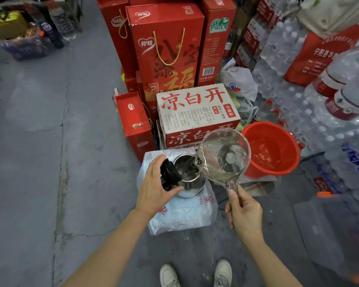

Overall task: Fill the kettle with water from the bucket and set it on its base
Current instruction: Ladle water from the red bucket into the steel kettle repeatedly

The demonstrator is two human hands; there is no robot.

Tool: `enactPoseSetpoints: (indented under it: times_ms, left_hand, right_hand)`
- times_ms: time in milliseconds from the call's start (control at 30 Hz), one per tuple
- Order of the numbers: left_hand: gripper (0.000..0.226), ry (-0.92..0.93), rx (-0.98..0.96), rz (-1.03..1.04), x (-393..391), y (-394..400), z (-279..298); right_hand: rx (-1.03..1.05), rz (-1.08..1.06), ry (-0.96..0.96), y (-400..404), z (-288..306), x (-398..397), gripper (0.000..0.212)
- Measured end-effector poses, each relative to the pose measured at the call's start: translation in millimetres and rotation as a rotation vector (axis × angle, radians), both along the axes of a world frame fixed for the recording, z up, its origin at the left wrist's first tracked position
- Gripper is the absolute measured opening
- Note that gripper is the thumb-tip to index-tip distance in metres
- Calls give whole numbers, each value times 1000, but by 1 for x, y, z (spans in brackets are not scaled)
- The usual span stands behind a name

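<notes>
A steel kettle [190, 179] stands on a white plastic bag [180, 216] on the floor, its black lid [170, 172] tipped open. My left hand [153, 187] grips the kettle's handle side and holds the lid back. My right hand [244, 212] holds the handle of a clear plastic ladle [222, 156], tilted with its spout over the kettle's mouth; water is in the ladle. The red bucket [278, 164] sits just right of the kettle with water in its bottom. The kettle's base is not visible.
A white and red carton [195, 112] stands right behind the kettle, with tall red gift boxes [166, 54] beyond. Shrink-wrapped packs of water bottles [319, 112] crowd the right side. Grey concrete floor [39, 141] lies to the left. My shoes [195, 274] are below.
</notes>
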State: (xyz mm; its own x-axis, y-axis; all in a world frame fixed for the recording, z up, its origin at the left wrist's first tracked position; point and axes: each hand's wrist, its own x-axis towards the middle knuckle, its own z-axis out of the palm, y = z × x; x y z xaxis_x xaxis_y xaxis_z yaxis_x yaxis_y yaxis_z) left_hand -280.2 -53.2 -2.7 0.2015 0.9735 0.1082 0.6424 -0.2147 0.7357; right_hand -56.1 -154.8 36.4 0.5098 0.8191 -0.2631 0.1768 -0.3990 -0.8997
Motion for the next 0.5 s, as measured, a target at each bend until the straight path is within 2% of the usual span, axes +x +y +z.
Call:
enactPoseSetpoints:
  times_ms: [133,367,500]
  left_hand:
    - [100,2,-4,-9,-1,-1,4]
    - [99,31,-8,-17,-3,-2,10]
    - [98,50,-17,-18,-5,0,11]
  right_hand:
    - [5,32,-125,1,-7,2,21]
    - [-54,105,-349,3,-12,1,41]
    - [-25,141,-503,6,-10,-4,37]
